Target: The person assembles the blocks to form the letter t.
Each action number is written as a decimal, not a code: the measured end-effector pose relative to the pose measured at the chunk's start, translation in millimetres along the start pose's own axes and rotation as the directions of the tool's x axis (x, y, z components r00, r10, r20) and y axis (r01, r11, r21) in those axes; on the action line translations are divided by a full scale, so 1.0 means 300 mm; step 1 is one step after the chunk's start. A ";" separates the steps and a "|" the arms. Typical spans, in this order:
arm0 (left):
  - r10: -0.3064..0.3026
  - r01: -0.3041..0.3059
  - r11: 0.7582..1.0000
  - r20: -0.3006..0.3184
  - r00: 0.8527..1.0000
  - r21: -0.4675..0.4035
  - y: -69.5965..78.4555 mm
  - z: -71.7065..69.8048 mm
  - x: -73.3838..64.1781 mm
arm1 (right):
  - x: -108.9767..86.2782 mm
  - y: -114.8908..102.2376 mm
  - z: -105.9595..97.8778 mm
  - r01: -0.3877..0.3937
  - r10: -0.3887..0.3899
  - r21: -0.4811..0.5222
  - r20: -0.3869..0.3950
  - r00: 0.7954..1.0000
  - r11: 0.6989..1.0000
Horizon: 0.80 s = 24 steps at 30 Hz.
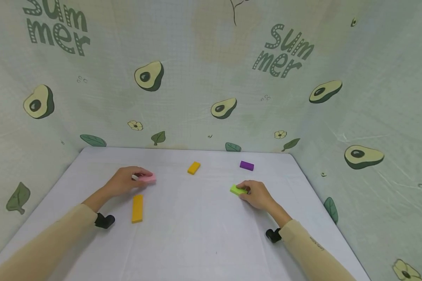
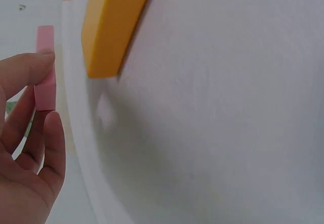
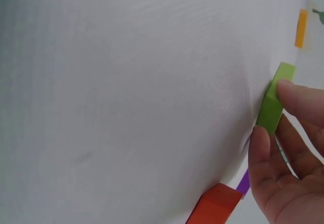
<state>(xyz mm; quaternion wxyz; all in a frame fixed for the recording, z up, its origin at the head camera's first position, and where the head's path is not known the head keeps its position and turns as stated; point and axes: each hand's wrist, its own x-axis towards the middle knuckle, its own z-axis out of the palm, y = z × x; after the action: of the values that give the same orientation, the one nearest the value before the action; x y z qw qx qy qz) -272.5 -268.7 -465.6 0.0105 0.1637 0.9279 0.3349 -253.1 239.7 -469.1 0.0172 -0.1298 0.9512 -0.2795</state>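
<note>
At the left of the head view, my left hand pinches a pink block between thumb and fingers. The left wrist view shows this pink block apart from the white surface. Just nearer to me lies a long yellow-orange block. On the right, my right hand grips a lime-green block by its sides. In the right wrist view the green block is low over the cloth; whether it touches I cannot tell. Fingers cover part of both held blocks.
A small yellow-orange block and a purple block lie towards the back of the white table. A red-orange block shows near my right hand only in the wrist view. Patterned cloth hangs behind and at both sides.
</note>
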 end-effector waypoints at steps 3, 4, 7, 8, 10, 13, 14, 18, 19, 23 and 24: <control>0.018 -0.018 1.000 0.014 1.000 -0.008 0.032 0.023 0.016 | 0.000 -0.003 -0.003 -0.005 0.005 0.005 0.000 1.000 1.000; 0.014 -0.013 1.000 0.019 1.000 -0.010 0.042 0.032 0.022 | 0.000 -0.004 -0.004 -0.005 0.005 0.006 0.000 1.000 1.000; 0.010 -0.009 1.000 0.035 0.999 -0.013 0.076 0.056 0.038 | -0.001 -0.005 -0.004 -0.003 0.003 0.008 0.003 1.000 1.000; 0.012 -0.012 1.000 0.040 0.999 -0.017 0.086 0.064 0.043 | -0.002 -0.004 -0.003 0.001 -0.001 0.005 0.005 1.000 1.000; 0.020 -0.019 1.000 0.044 0.999 -0.022 0.105 0.081 0.054 | -0.001 -0.001 -0.001 0.001 -0.001 0.003 0.007 1.000 1.000; 0.059 -0.057 0.998 0.046 0.997 -0.034 0.126 0.108 0.070 | 0.002 0.003 0.001 -0.003 0.003 0.001 0.007 1.000 1.000; 0.069 -0.067 0.997 0.047 0.997 -0.037 0.133 0.117 0.076 | 0.004 0.004 0.002 -0.005 0.005 0.002 0.007 1.000 1.000; 0.103 -0.100 0.994 0.054 0.993 -0.041 0.164 0.158 0.096 | 0.006 0.003 0.001 -0.006 0.006 0.005 0.008 1.000 1.000; 0.109 -0.107 0.993 0.057 0.992 -0.039 0.172 0.168 0.101 | 0.006 0.003 0.000 -0.007 0.007 0.006 0.009 1.000 1.000; 0.136 -0.134 0.990 0.064 0.989 -0.034 0.202 0.209 0.121 | 0.003 0.000 -0.001 -0.013 0.013 0.006 0.011 1.000 1.000; 0.140 -0.138 0.990 0.067 0.988 -0.038 0.210 0.219 0.126 | 0.002 0.000 -0.001 -0.011 0.011 0.003 0.011 1.000 1.000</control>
<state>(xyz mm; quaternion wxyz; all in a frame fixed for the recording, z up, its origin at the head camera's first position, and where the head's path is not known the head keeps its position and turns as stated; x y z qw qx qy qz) -281.0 -171.0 -473.7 0.0220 0.2393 0.9076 0.3442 -253.8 239.7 -469.0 0.0243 -0.1259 0.9513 -0.2803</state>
